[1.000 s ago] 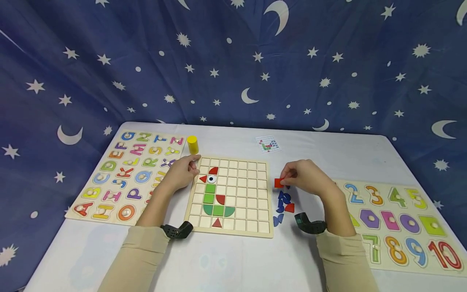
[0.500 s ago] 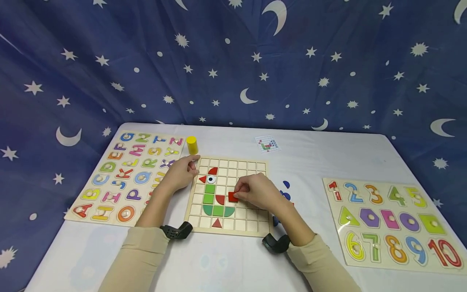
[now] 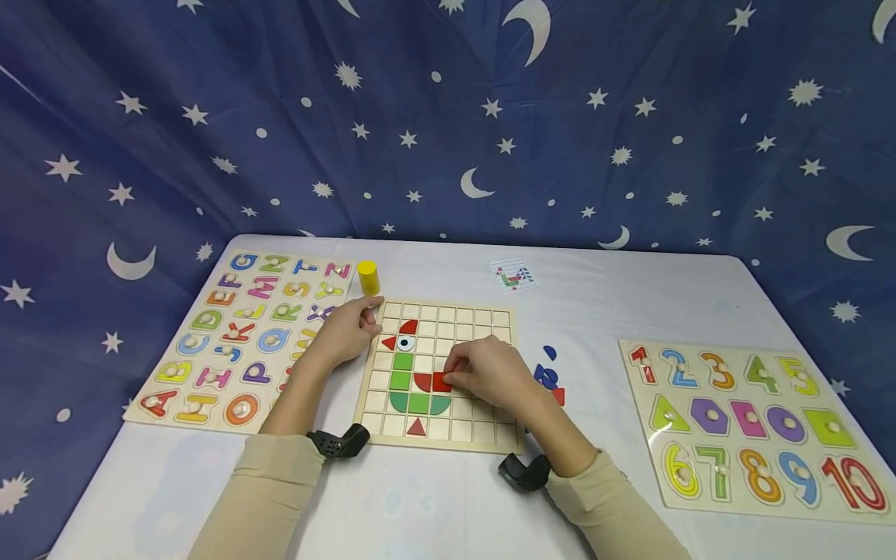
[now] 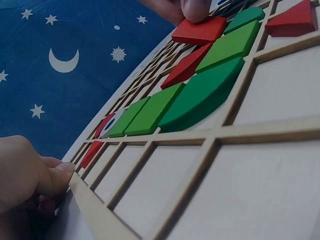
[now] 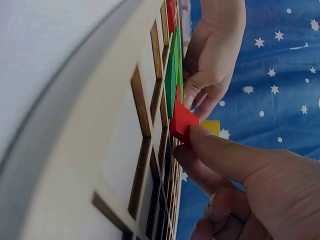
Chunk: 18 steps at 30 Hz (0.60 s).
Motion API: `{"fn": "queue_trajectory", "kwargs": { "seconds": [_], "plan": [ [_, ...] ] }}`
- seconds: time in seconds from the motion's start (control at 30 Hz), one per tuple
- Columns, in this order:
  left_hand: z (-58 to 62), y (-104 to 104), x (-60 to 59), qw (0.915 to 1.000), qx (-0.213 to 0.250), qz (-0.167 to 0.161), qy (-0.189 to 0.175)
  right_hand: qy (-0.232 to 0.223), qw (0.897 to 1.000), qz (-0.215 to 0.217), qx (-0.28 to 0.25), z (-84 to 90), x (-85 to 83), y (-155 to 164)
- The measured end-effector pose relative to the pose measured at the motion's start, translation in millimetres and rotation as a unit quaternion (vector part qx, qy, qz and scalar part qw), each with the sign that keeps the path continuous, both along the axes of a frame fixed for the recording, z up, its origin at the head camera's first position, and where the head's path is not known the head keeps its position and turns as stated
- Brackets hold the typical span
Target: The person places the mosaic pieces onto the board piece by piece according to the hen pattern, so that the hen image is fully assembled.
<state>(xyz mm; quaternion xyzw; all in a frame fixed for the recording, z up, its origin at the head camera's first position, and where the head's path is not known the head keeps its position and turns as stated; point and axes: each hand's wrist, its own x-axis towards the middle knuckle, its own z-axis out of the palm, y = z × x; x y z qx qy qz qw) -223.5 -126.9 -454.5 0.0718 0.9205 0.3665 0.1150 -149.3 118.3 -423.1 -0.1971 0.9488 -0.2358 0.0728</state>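
Note:
In the head view my right hand [image 3: 490, 375] pinches a red square tile [image 3: 441, 382] between thumb and fingers, low over the wooden grid board [image 3: 446, 449]. The tile sits beside a red quarter-round piece [image 3: 423, 381]. In the right wrist view the red tile [image 5: 183, 121] is tilted against the grid. My left hand [image 3: 344, 333] holds the board's far left corner, thumb at the left edge. On the board, green squares [image 3: 401, 380], green rounded pieces [image 3: 440, 405], a white eye piece [image 3: 406, 343] and red pieces [image 3: 416, 427] form a bird.
Blue pieces [image 3: 550, 378] and a red piece [image 3: 558, 396] lie right of the board. A yellow cylinder [image 3: 369, 278] stands behind the left hand. A pattern card [image 3: 514, 275] lies at the back. A letter board [image 3: 210, 354] is left, a number board [image 3: 752, 435] right.
My right hand has carried the red square tile left from the loose pieces to the board, then lowered it beside the red quarter-round. My left hand has stayed at the corner.

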Motion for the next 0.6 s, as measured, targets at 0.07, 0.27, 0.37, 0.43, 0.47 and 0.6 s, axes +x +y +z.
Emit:
{"fn": "queue_trajectory", "kwargs": {
  "seconds": [0.07, 0.27, 0.37, 0.43, 0.47, 0.6],
  "plan": [
    [0.2, 0.0, 0.0, 1.0, -0.002, -0.001, 0.001, 0.0, 1.0, 0.0, 0.007, -0.2, 0.5, -1.2],
    [1.6, 0.2, 0.1, 1.0, 0.0, -0.002, -0.001, 0.005, 1.0, 0.0, 0.021, 0.1, 2.1, -3.7],
    [1.4, 0.0, -0.1, 1.0, 0.0, -0.003, 0.0, 0.007, 1.0, 0.001, 0.028, 0.4, 2.2, -4.1],
    [1.4, -0.2, -0.4, 1.0, 0.0, -0.004, -0.001, 0.008, 0.999, 0.002, 0.032, 0.4, 2.2, -4.4],
    [1.5, -0.3, -0.4, 1.0, 0.0, -0.004, 0.0, 0.008, 0.999, 0.002, 0.034, 0.7, 2.3, -4.4],
    [1.8, -0.5, -0.4, 1.0, 0.001, -0.002, -0.002, 0.006, 0.999, 0.004, 0.037, 1.8, 2.5, -4.5]
  ]
}}
